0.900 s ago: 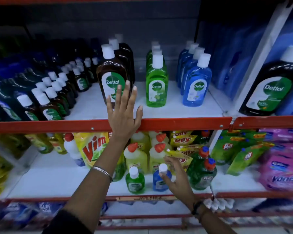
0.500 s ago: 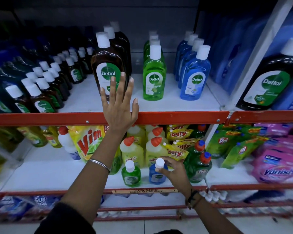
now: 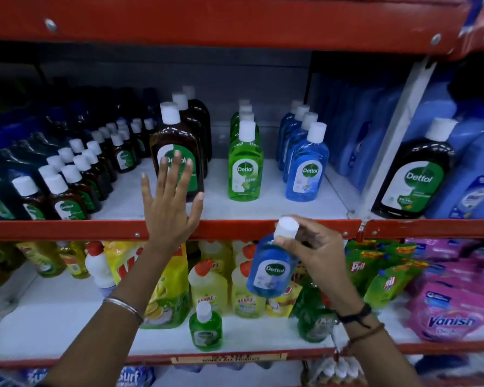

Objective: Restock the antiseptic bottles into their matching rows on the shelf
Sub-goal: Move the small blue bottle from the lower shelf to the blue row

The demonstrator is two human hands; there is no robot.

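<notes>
My right hand (image 3: 313, 247) grips a small blue Dettol bottle (image 3: 270, 270) by its white cap, held in the air in front of the red shelf rail (image 3: 67, 229). My left hand (image 3: 169, 203) is spread flat with its palm against the rail, its fingertips in front of the front brown Dettol bottle (image 3: 176, 152). On the upper shelf stand a row of green Dettol bottles (image 3: 245, 166) and a row of blue Dettol bottles (image 3: 306, 169). A small green Dettol bottle (image 3: 205, 328) stands alone at the front of the lower shelf.
Small brown bottles (image 3: 67, 188) fill the upper shelf's left. A large brown Dettol bottle (image 3: 415, 174) stands beyond the white divider (image 3: 394, 141). The lower shelf holds yellow Harpic bottles (image 3: 207, 286), a Vim pouch (image 3: 162, 289), green Pril pouches (image 3: 386, 275) and pink Vanish packs (image 3: 453, 311).
My right hand has lifted the small blue bottle off the lower shelf up to rail height. The left hand stays spread on the rail. The view has tilted upward.
</notes>
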